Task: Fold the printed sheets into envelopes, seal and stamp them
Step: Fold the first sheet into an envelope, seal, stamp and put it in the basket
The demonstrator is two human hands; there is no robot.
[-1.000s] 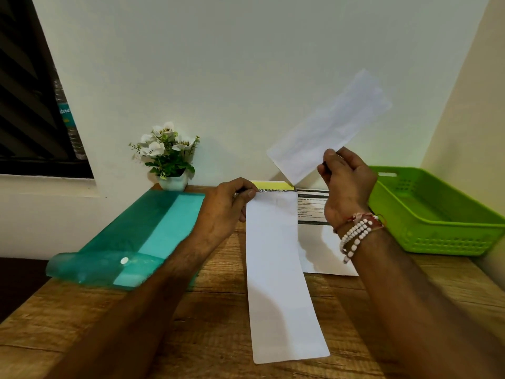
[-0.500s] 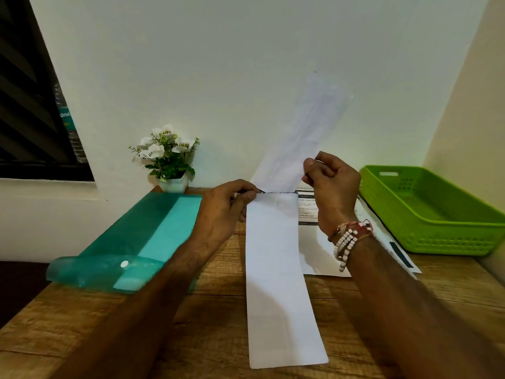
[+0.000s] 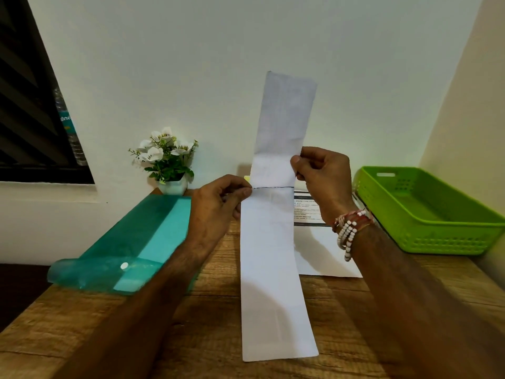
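Item: long white folded paper strip [image 3: 269, 283], left of the lime-green plastic basket [image 3: 442, 239], far half upright. Our left hand [image 3: 216, 206] pinches the crease end; our right hand [image 3: 325, 181] pinches the upright edge. We would match edges first, then flatten the crease.

Bare left forearm [image 3: 153, 296] at lower left of the frame, bare right forearm [image 3: 410, 283] at lower right; below the right hand [image 3: 322, 184], looped strands of white beads [image 3: 346, 236] bunched with red thread [image 3: 355, 218]; left hand [image 3: 216, 206] and wrist bare.

Perhaps home: wooden desk [image 3: 213, 310], flowerpot [image 3: 172, 186]
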